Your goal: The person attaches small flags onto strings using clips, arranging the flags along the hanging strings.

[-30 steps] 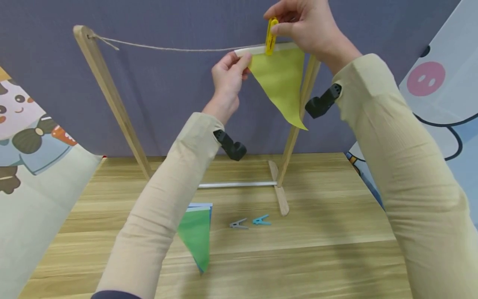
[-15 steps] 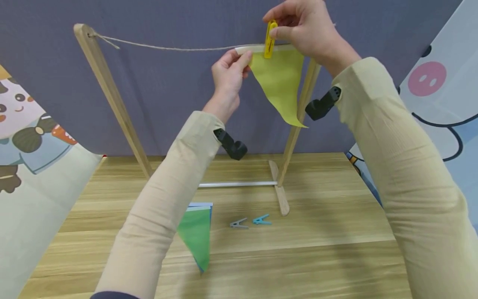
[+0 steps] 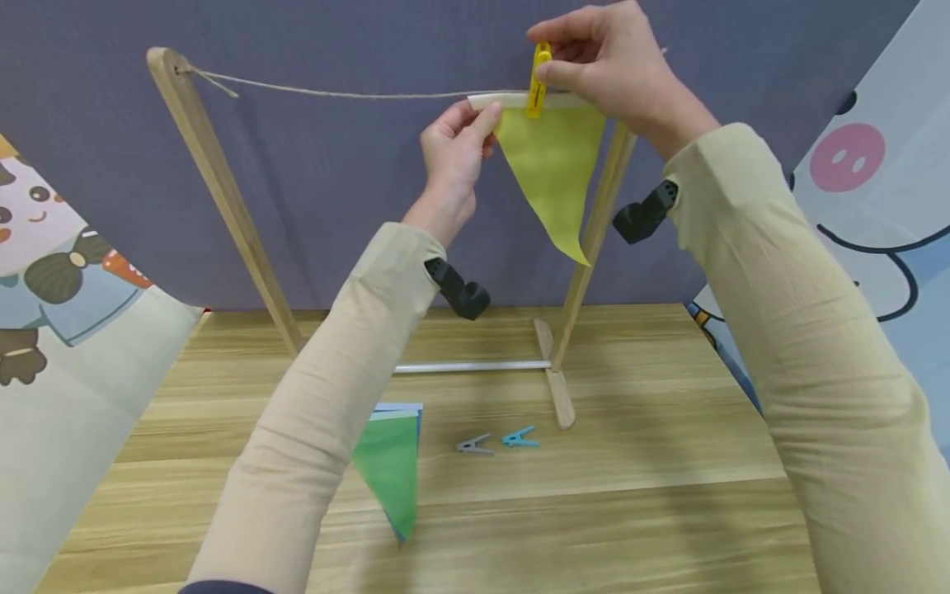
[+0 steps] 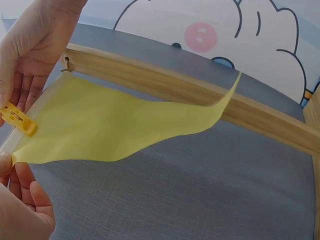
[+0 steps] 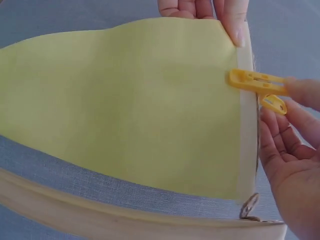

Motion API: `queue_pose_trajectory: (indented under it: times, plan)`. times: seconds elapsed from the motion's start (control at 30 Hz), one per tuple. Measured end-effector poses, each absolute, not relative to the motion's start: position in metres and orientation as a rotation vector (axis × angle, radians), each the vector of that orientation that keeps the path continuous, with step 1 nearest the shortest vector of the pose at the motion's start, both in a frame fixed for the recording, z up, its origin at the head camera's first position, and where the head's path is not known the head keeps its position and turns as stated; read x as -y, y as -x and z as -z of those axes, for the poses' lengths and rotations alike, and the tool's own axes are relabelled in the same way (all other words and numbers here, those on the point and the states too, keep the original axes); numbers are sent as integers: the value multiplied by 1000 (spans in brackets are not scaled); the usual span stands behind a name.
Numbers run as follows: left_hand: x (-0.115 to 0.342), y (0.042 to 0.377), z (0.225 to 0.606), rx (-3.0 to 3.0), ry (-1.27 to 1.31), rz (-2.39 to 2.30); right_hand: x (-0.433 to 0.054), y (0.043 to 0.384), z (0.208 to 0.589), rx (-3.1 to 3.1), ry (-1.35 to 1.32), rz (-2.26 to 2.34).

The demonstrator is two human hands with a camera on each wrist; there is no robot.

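Observation:
A yellow triangular pennant (image 3: 552, 165) with a white top band hangs at the right part of a string (image 3: 334, 94). My left hand (image 3: 454, 157) pinches the band's left corner between thumb and fingers. With thumb and finger, my right hand (image 3: 619, 74) pinches the handles of a yellow clothespin (image 3: 535, 95). In the right wrist view, the clothespin (image 5: 255, 81) straddles the white band, its tip over the yellow cloth and the string (image 5: 258, 135) along the band's edge. The right hand partly hides the pennant's right corner in the head view.
A wooden stand's left post (image 3: 223, 190) and right post (image 3: 604, 198) carry the string. On the wooden table (image 3: 631, 511) lie a green pennant (image 3: 397, 470) over blue ones, a grey clothespin (image 3: 473, 445) and a blue clothespin (image 3: 520, 437). A grey panel (image 3: 356, 181) stands behind.
My right hand and the yellow clothespin have come down slightly. The pennant's lower tip has swung a little left. My left hand keeps its place at the corner.

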State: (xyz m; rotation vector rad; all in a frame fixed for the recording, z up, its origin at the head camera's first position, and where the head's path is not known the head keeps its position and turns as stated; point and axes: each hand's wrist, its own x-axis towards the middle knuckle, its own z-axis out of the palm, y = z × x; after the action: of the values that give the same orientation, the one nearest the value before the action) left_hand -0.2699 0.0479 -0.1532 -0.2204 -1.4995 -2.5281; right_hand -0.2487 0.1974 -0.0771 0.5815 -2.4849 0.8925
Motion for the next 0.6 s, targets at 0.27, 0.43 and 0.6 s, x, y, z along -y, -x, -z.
queue_pose_trajectory:
  times: [0.27, 0.43, 0.6]
  plan:
    - [-45, 271, 156, 1500, 234, 2530, -195, 250, 83, 2464, -547, -924]
    - [-43, 271, 158, 1505, 229, 2533, -194, 251, 85, 2464, -536, -935]
    - [-42, 269, 160, 1567, 224, 2503, -193, 250, 88, 2481, -531, -903]
